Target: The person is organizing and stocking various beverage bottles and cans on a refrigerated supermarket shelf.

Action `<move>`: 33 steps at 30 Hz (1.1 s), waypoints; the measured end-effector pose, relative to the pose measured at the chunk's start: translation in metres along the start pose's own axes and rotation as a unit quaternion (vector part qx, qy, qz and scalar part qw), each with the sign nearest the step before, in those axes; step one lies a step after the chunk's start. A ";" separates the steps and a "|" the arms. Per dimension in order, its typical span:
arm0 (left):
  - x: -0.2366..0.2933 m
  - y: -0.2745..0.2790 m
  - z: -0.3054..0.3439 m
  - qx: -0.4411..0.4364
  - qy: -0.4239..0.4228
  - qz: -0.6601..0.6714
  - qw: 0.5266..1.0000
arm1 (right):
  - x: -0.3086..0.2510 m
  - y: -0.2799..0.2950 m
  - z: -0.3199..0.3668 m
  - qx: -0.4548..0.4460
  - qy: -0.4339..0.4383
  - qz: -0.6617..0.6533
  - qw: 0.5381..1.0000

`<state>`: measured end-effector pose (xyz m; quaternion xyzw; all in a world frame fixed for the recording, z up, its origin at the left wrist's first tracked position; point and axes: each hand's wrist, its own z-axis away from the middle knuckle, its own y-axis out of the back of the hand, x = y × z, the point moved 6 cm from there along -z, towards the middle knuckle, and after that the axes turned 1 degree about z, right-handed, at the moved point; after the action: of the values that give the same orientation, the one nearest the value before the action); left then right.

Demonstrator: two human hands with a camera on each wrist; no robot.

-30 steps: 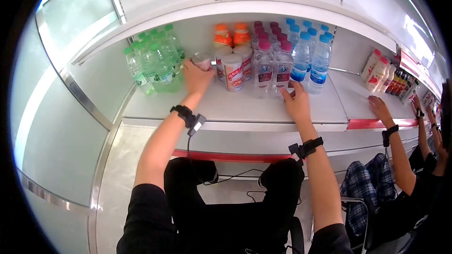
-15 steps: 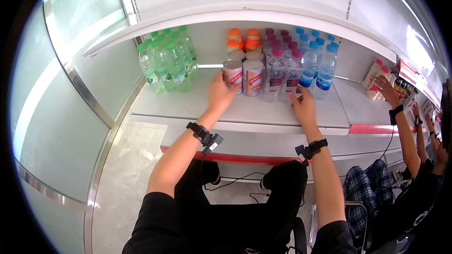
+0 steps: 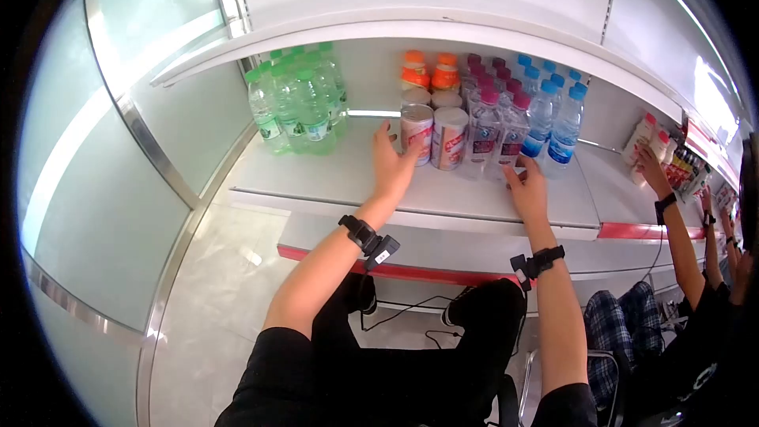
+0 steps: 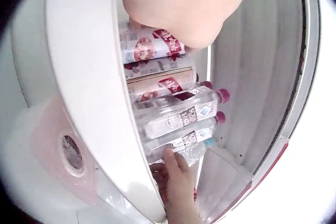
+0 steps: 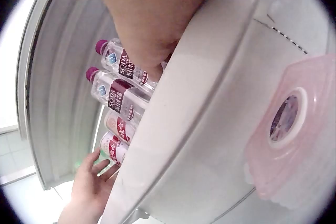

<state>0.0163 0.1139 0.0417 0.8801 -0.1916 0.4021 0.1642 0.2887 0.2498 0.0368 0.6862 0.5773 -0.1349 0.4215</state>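
My left hand (image 3: 394,168) is beside the front left can (image 3: 417,134), a white can with red lettering, its fingers spread and extended past the can's left side. In the right wrist view the fingers of the left hand (image 5: 93,184) stand apart with nothing gripped. A second such can (image 3: 449,138) stands directly to the right. My right hand (image 3: 530,192) is at the base of a clear soda water bottle (image 3: 512,133) with a magenta cap, fingers loosely bent; the left wrist view shows this hand (image 4: 176,176) close against the bottles. Another soda water bottle (image 3: 484,130) stands alongside.
Green bottles (image 3: 304,115) are grouped at the left of the white shelf (image 3: 332,182). Orange-capped bottles (image 3: 414,71) stand behind the cans, blue-capped water bottles (image 3: 565,126) to the right. An upper shelf (image 3: 379,32) overhangs everything. Another person's hand (image 3: 653,172) reaches toward bottles at far right.
My left hand brought a can from beside the green bottles rightward into the front row, next to the other can, then loosened its fingers. My right hand stayed by the soda water bottle.
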 end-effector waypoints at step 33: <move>-0.073 -0.016 -0.150 -0.071 -0.038 -0.172 0.982 | 0.000 0.003 0.001 0.015 0.000 -0.012 1.000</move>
<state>-0.1175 0.2094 0.0765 0.9006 -0.0718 0.3197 0.2855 0.2921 0.2496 0.0379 0.6851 0.5836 -0.1489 0.4098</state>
